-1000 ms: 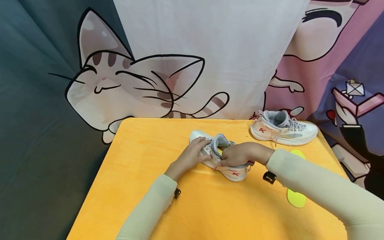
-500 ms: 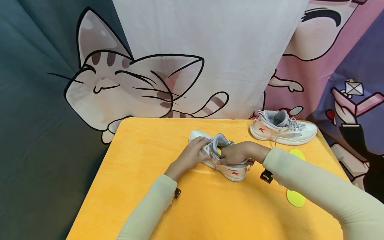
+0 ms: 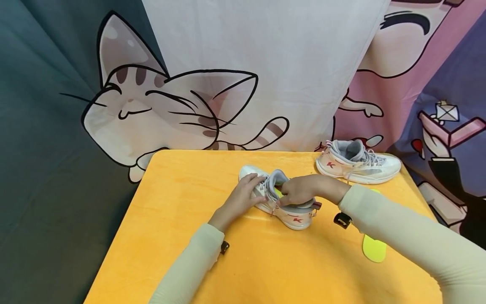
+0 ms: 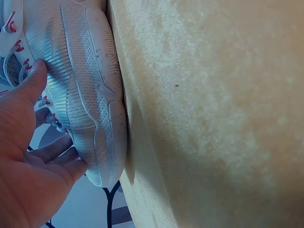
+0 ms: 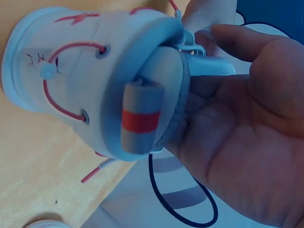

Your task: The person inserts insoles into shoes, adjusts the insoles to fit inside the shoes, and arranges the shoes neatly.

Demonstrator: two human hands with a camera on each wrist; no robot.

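A white sneaker (image 3: 294, 219) with a grey lining and red marks stands on the table, its toe pointing away to the left. My left hand (image 3: 243, 198) grips its front, thumb on the near side and fingers over the laces. The left wrist view shows this thumb (image 4: 37, 78) against the ribbed upper. My right hand (image 3: 301, 190) reaches into the sneaker's opening; its fingertips are hidden inside. In the right wrist view its thumb (image 5: 237, 40) stands apart from the fingers, above the heel tab (image 5: 141, 121). A yellow-green insole (image 3: 279, 193) shows inside the sneaker beside the right fingers.
The other white sneaker (image 3: 364, 166) stands at the table's back right corner. A second yellow-green insole (image 3: 375, 249) lies on the right, partly covered by my right sleeve (image 3: 395, 228). Behind the yellow table (image 3: 182, 185) hangs a printed cloth (image 3: 288, 50).
My right hand has risen a little in the sneaker's opening, uncovering more of the insole inside. The left hand and the sneaker have stayed in place.
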